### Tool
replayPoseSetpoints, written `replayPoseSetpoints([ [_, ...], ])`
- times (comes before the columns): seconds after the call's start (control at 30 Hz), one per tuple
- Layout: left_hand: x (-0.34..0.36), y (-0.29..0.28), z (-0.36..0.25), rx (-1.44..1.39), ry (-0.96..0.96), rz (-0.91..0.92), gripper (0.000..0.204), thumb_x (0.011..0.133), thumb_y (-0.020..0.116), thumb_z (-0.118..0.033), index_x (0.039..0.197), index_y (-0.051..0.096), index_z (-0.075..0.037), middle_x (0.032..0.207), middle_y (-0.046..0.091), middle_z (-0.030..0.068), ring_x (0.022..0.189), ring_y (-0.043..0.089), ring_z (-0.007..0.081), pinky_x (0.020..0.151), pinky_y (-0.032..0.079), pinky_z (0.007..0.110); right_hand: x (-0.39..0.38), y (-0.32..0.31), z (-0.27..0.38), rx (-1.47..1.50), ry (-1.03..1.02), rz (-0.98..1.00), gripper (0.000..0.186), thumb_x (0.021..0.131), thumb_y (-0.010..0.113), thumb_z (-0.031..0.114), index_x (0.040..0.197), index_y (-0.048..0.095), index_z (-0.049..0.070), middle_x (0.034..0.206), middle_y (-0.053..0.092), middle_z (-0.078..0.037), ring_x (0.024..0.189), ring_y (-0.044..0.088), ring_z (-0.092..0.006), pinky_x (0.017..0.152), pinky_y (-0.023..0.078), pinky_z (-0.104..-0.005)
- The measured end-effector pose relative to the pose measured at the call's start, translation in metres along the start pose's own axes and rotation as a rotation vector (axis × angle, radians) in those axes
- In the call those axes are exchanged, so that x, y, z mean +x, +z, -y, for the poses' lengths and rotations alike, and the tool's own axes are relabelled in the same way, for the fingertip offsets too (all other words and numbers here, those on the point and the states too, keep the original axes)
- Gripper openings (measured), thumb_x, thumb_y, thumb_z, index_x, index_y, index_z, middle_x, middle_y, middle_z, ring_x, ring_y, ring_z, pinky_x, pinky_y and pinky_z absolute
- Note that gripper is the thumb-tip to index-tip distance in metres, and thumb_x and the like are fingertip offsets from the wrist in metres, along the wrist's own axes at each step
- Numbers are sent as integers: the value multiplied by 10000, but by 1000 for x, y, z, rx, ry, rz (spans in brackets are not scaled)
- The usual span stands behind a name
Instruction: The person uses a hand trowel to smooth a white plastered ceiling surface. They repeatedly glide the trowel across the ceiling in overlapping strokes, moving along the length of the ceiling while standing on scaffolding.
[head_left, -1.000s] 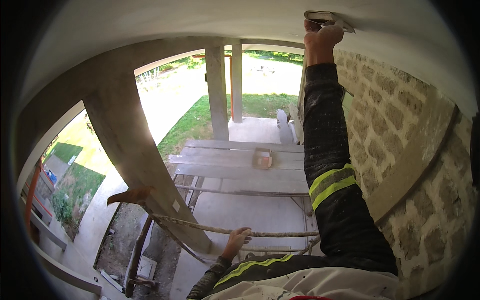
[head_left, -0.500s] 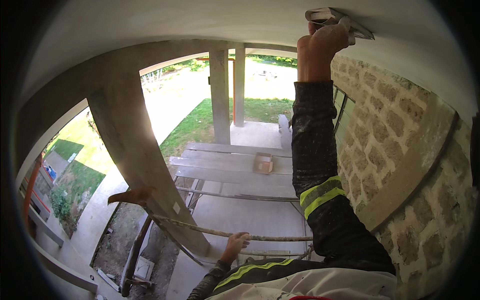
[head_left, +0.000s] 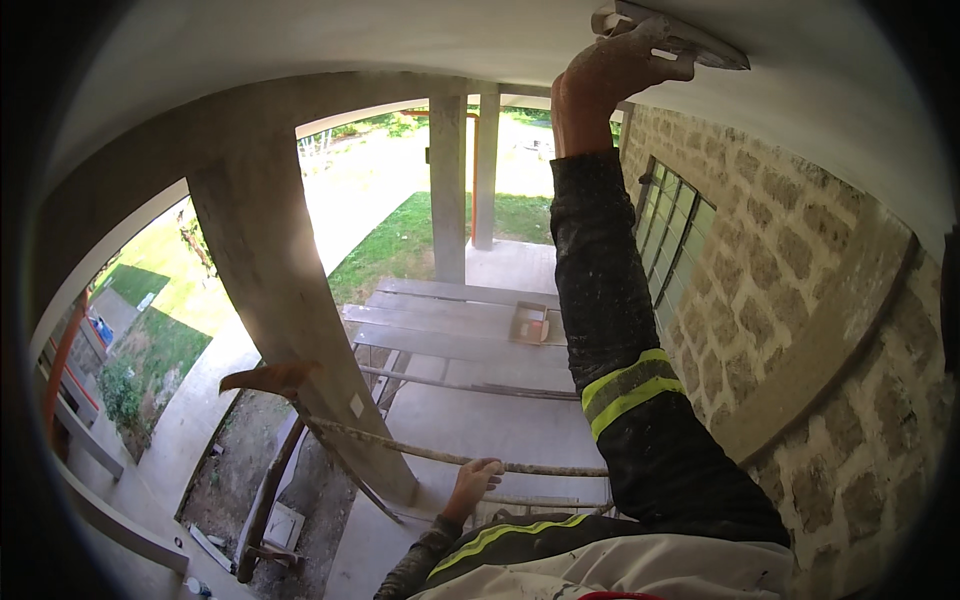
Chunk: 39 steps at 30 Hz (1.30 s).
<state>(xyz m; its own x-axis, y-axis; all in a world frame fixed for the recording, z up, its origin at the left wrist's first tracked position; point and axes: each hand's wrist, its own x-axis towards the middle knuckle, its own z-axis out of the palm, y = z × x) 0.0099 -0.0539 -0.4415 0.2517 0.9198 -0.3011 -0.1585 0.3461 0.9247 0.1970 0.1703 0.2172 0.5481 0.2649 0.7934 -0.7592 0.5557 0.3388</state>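
Overhead, my right hand (head_left: 625, 62) grips a flat, pale hand sander (head_left: 690, 42) with a pointed end. The sander's face lies against the smooth whitish ceiling (head_left: 420, 40). My wrist is bent, and the fingers partly hide the sander's handle. Low in front of my body, my left hand (head_left: 473, 488) is closed around a thin, dirt-crusted scaffold rail (head_left: 400, 448). Its fingers curl over the rail, with the fingertips toward the right.
Below lies a platform of grey planks (head_left: 440, 330) bearing an open cardboard box (head_left: 530, 324). A concrete column (head_left: 275, 260) rises at left, beside a curved brown piece (head_left: 265, 378) on the scaffold. To the right are a stone wall (head_left: 760, 260) and a louvred window (head_left: 675, 225).
My right hand and forearm have shifted left, with the wrist bending more and the sander staying on the ceiling. More of the window shows. My left hand keeps its grip on the rail.
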Motion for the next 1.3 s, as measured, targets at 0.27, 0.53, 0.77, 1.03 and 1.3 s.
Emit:
replayPoseSetpoints([
  [0.27, -2, 4, 1, 22, -13, -15, 289, 1012, 609, -247, 1192, 658, -26, 1029, 727, 70, 847, 675, 156, 758, 545, 300, -33, 46, 51, -601, -43, -167, 397, 1039, 440, 312, 1335, 382, 54, 1083, 572, -89, 935, 619, -211, 813, 571, -344],
  [0.53, 8, 10, 3, 35, 20, 4, 331, 1005, 624, -264, 1210, 669, -8, 1018, 703, 60, 843, 687, 170, 758, 550, 308, -2, 31, 82, -545, 209, -334, 546, 1046, 446, 329, 1481, 234, 75, 1310, 466, -162, 1109, 607, -270, 938, 573, -424],
  [0.77, 17, 17, 3, 57, -9, 21, 338, 1011, 614, -274, 1225, 661, -17, 1016, 709, 61, 858, 688, 173, 767, 554, 320, 6, 28, 87, -797, -450, -94, 617, 1041, 459, 324, 1477, 114, 58, 1180, 489, -192, 1019, 600, -253, 885, 618, -383],
  [1.03, 30, 28, 2, 12, -26, 3, 327, 1016, 602, -273, 1221, 656, -24, 1019, 717, 64, 884, 676, 162, 787, 552, 317, 6, 27, 100, -657, -176, -89, 504, 1075, 440, 387, 1413, 375, 19, 1295, 521, -158, 1174, 583, -239, 920, 607, -397],
  [1.3, 60, 61, -35, -35, 30, 77, 355, 1019, 587, -273, 1257, 640, -15, 1057, 713, 89, 915, 674, 180, 824, 555, 333, 33, -21, 79, -463, 82, -191, 518, 1060, 494, 332, 1425, 325, 6, 1393, 397, -193, 1220, 553, -343, 1081, 518, -529],
])
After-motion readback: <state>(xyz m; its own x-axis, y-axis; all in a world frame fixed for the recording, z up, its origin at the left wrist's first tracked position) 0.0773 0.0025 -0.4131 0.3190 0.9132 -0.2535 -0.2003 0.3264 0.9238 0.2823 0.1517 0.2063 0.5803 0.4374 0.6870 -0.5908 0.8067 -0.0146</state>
